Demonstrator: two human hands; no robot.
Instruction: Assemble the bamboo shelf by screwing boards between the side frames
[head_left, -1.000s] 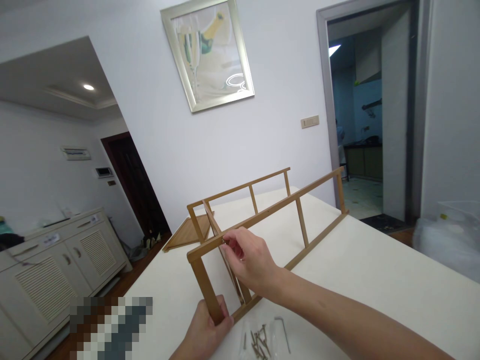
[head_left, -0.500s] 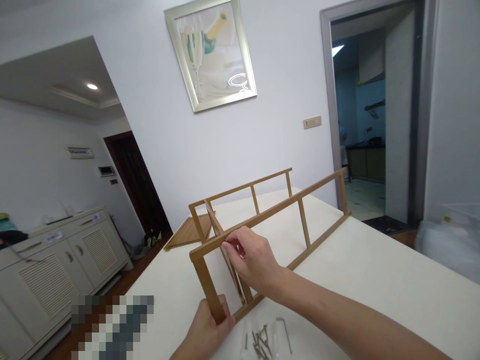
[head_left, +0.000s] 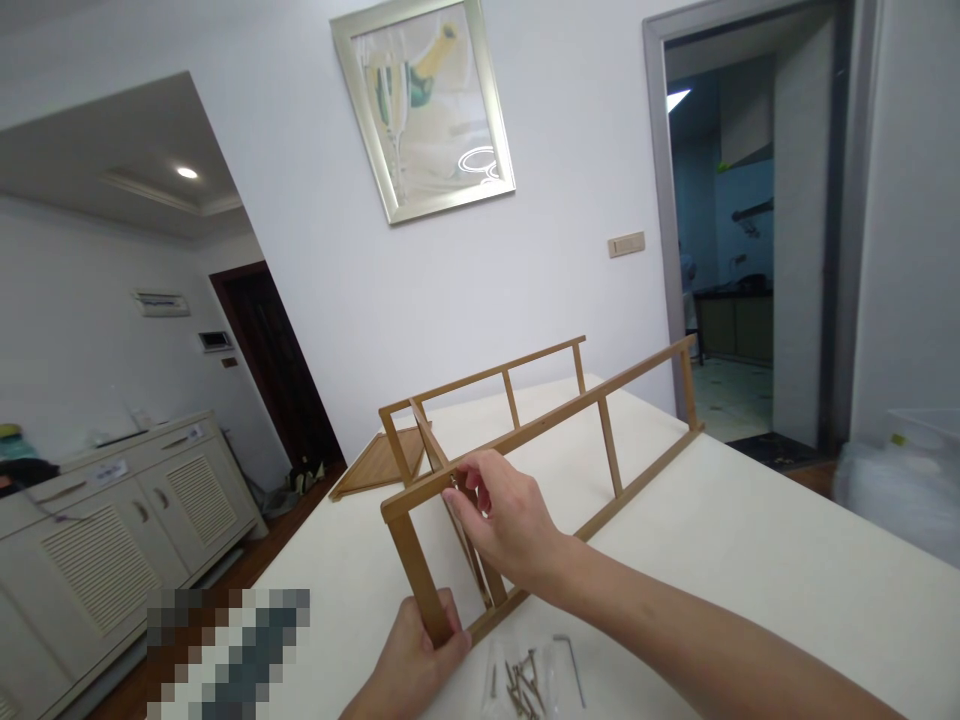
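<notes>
A wooden rack frame (head_left: 574, 408) lies on its side on the white table, its two ladder-like sides joined by a slatted shelf panel (head_left: 431, 440). My left hand (head_left: 416, 650) is wrapped round the lower near corner of the frame, at the end crosspiece. At the upper rail of the near side, by the panel's end, my right hand (head_left: 502, 510) pinches a small metal screw (head_left: 454, 482) between thumb and forefinger; most of it is hidden. Below the hands lie several loose screws (head_left: 521, 685) on a clear plastic bag, with a hex key (head_left: 571, 668) beside them.
Another slatted wooden panel (head_left: 382, 465) lies on the table (head_left: 787, 560) behind the frame's left end. A pale cabinet (head_left: 135, 540) stands to the left. Past the table's right edge is a clear plastic-wrapped bundle (head_left: 892, 490). A doorway opens at the back right.
My right thumb and forefinger have shifted slightly at the screw, parting a little. The left hand and the frame hold still; the view has moved only a touch.
</notes>
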